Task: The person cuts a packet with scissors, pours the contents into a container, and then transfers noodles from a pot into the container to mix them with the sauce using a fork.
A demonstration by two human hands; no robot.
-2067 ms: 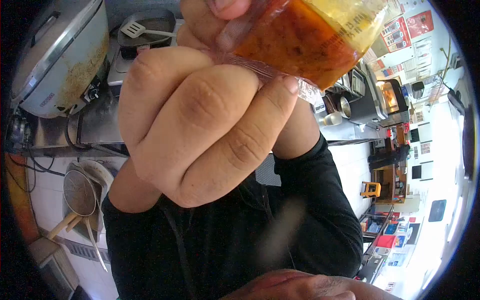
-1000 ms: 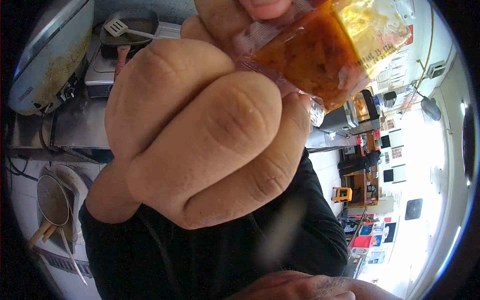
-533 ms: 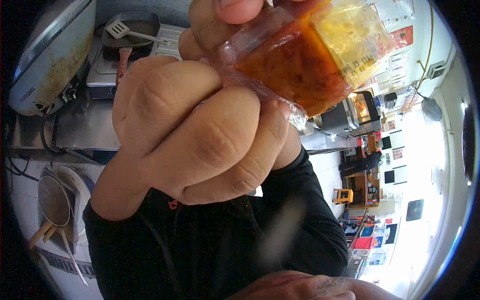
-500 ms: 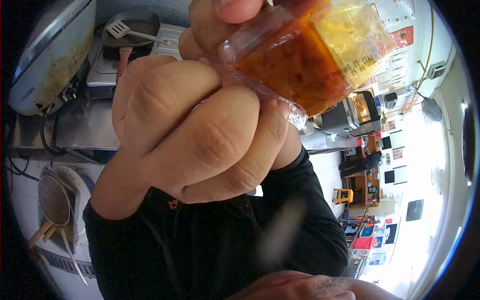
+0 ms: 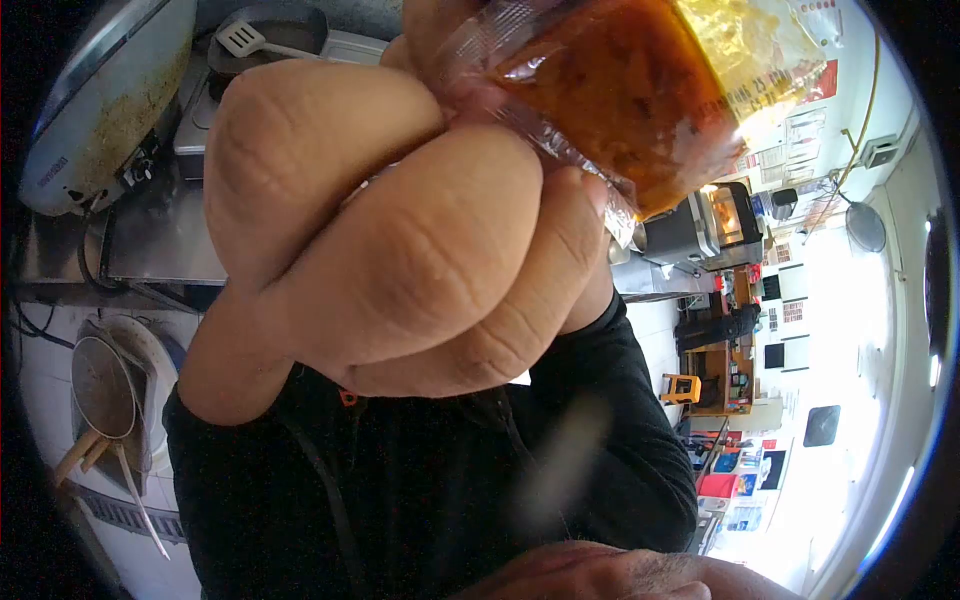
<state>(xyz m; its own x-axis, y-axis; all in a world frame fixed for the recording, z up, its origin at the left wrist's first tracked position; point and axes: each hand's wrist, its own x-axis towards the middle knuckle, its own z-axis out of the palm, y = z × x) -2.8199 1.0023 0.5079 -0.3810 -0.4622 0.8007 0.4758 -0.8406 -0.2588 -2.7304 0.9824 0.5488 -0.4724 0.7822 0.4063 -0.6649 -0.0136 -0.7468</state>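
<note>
Close to the camera, my left hand (image 5: pixel 400 240) is closed in a fist, gripping the near edge of a sauce packet (image 5: pixel 620 95). The packet is a clear plastic sachet holding thick orange-red, oily sauce. Its far end looks yellow and carries dark printed characters. A crimped, shiny seal runs along the side nearest my fingers. At the top edge, only a few fingers of my right hand (image 5: pixel 430 22) show, bent against the packet's other side. The rest of that hand is cut off or hidden behind the packet and my left fist.
At upper left, a white slotted spatula (image 5: pixel 240 38) lies in a dark pan (image 5: pixel 300 20) on a stove. A stained metal appliance (image 5: pixel 100 110) stands beside it. Lower left, a strainer (image 5: pixel 103 388) rests over a basin (image 5: pixel 160 345). A distant person (image 5: pixel 725 325) and an orange stool (image 5: pixel 682 388) appear at right.
Both hands and the packet have come slightly nearer the camera. The packet has shifted up and right, and the right thumb has left the top of the view.
</note>
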